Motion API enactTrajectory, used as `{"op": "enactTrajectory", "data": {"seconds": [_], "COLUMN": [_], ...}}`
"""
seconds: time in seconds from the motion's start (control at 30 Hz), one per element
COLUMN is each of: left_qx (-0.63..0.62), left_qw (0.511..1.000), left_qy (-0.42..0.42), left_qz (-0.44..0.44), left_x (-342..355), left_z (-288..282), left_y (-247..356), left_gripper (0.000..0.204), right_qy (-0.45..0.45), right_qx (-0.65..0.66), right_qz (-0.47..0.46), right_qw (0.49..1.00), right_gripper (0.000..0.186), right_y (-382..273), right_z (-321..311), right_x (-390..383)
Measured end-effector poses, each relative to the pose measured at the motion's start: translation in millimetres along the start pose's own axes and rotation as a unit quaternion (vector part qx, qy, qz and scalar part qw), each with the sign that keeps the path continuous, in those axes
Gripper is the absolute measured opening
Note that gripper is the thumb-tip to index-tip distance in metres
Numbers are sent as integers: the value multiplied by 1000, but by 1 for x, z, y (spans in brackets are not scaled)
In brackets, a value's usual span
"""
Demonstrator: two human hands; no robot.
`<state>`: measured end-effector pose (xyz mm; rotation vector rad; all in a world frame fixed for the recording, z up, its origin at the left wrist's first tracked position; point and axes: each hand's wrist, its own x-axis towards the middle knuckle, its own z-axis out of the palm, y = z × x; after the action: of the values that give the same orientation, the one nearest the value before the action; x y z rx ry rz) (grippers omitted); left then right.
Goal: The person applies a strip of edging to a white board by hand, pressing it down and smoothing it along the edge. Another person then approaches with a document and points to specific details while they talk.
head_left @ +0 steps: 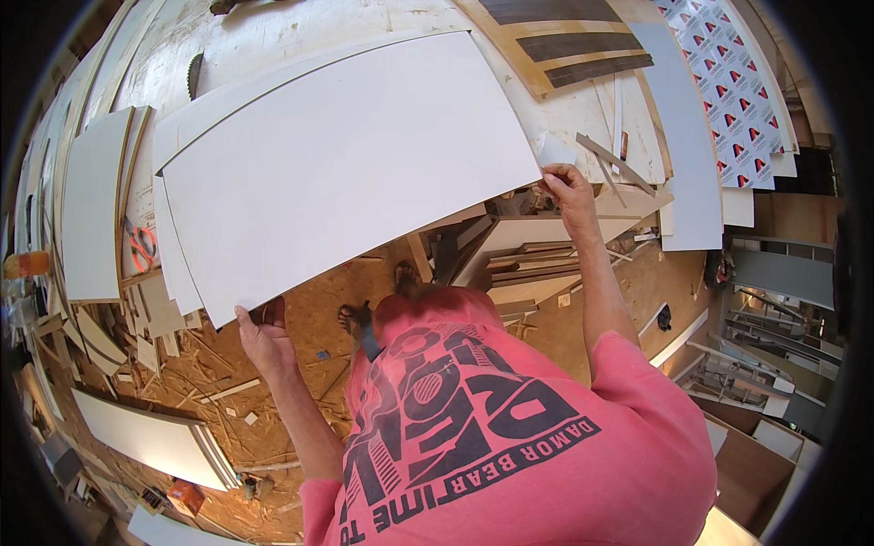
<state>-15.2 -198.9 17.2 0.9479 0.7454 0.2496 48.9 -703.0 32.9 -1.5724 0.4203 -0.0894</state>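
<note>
A large white rectangular sheet (346, 173), thin like laminate, lies over the worktable with its near edge reaching past the table toward me. My left hand (266, 338) is closed on its near left corner, thumb on top and fingers underneath. At the near right corner my right hand (568, 188) pinches the sheet between thumb and fingers. Beneath it, another white sheet (178, 144) shows along the far and left sides. Orange-handled scissors (141, 246) rest left of the sheets, beside a stacked white panel (94, 205).
A dark saw blade (194, 75) lies at the table's far left. Brown strips (583, 45) and narrow sticks (614, 162) are on the right, near a patterned film-covered panel (728, 100). Wood offcuts and scraps litter the brown floor (309, 309). White curved-looking panels (150, 441) lie at lower left.
</note>
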Motion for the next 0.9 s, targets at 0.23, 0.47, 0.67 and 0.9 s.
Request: {"op": "enactTrajectory", "data": {"seconds": [0.23,0.47,0.67,0.9], "left_qx": [-10,-4,1,4], "left_qw": [1000,1000,1000,1000], "left_qy": [-1,6,7,2], "left_qz": [-4,-3,-4,1], "left_x": [1,2,1,1], "left_z": [-2,-4,-1,2], "left_y": [1,1,0,0], "left_gripper": [43,41,41,41], "right_qy": [7,11,5,9], "right_qx": [84,97,111,95], "right_qz": [-3,-3,-4,-33], "right_qw": [996,995,994,995], "right_gripper": [14,16,16,29], "right_y": [7,5,2,9], "right_z": [-2,-2,2,0], "right_x": [-3,-6,0,5]}}
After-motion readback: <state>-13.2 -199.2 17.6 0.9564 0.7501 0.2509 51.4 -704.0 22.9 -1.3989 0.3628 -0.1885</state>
